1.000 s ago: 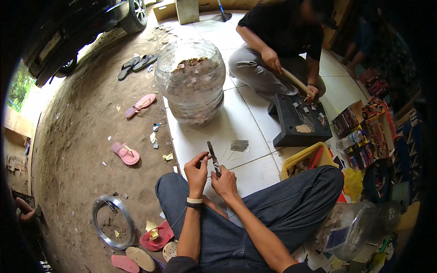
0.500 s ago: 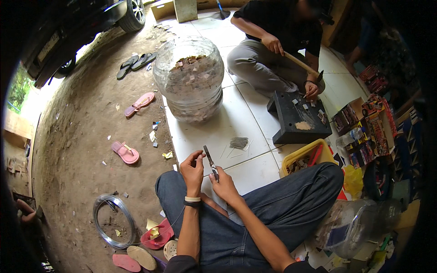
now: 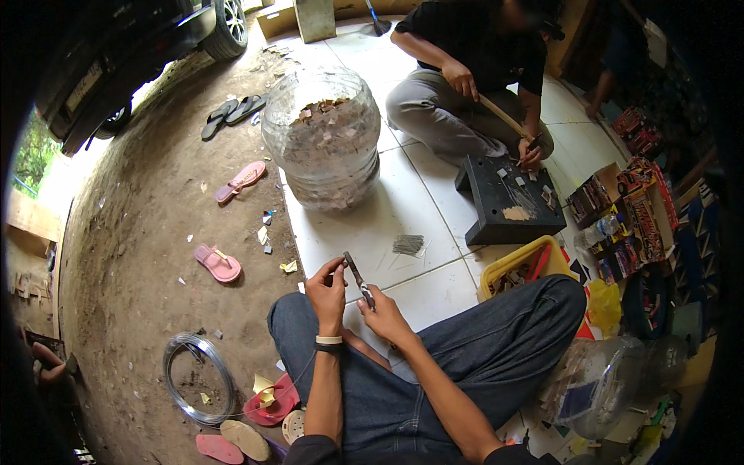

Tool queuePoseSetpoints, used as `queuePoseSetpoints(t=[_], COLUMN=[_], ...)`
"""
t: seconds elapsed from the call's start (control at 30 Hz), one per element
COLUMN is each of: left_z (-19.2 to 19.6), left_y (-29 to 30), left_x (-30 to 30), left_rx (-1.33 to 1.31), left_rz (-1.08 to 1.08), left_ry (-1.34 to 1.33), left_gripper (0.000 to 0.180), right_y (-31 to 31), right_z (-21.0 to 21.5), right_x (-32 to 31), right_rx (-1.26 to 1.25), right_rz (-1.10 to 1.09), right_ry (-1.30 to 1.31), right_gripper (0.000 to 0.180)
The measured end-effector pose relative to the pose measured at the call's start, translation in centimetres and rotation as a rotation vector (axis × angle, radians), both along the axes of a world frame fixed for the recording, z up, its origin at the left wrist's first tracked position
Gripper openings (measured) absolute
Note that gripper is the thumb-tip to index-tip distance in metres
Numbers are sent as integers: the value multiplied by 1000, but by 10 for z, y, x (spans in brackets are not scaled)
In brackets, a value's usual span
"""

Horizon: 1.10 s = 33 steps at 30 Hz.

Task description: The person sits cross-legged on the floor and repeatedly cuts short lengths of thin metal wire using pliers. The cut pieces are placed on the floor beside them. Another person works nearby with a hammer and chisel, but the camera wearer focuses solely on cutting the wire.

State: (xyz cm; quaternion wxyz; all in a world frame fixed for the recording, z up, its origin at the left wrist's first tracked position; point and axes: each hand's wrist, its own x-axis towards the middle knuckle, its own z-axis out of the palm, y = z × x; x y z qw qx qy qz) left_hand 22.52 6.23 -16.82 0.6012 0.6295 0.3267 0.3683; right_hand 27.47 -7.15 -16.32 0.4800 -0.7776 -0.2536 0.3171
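Observation:
My right hand (image 3: 384, 316) is closed around a slim, dark metal hand tool (image 3: 354, 271), tilted up toward the far left; its exact kind is unclear. Beside its upper end, my left hand (image 3: 326, 294) has thumb and fingers pinched together; whatever they hold is too small to make out. A thin wire seems to run from behind my left wrist toward the coil of silvery wire (image 3: 167, 372) on the ground. Ahead of my hands, a small pile of short, thin metal pieces (image 3: 408, 245) lies on the white tiles (image 3: 430, 291).
A large clear plastic container (image 3: 322, 139) full of small scraps stands ahead. Across from me, a person (image 3: 457, 116) holds a wooden-handled hammer (image 3: 504, 115) over a black low stool (image 3: 504, 194). A yellow basket (image 3: 496, 267) sits by my right knee; pink sandals (image 3: 218, 263) lie left.
The co-worker's hammer head has come down closer to their other hand over the stool. My hands and the tool keep nearly the same place, while the view has shifted slightly.

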Motion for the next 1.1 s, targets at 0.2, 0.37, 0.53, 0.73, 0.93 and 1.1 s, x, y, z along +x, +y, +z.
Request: queuePoseSetpoints(t=[0.2,0.37,0.53,0.73,0.93,1.1], left_z=[0,1,-1,-4,-6,-7], left_y=[-1,-2,-9,-10,-7,-10], left_x=[-1,0,4,2,0,2], left_rx=[16,62,80,73,12,29], left_rz=[7,-47,-189,-136,-96,-76], left_ry=[33,103,216,159,136,121], left_gripper=[19,19,19,20,20,20], right_y=[0,2,7,1,4,4], right_z=[-2,-15,-25,-13,-5,-6], right_x=[0,0,7,5,-4,-4], right_rx=[14,4,12,38,4,74], right_rz=[11,-75,-309,-173,-100,-99], right_ry=[18,-57,-113,-81,-31,-67], right_gripper=[39,34,31,40,44,44])
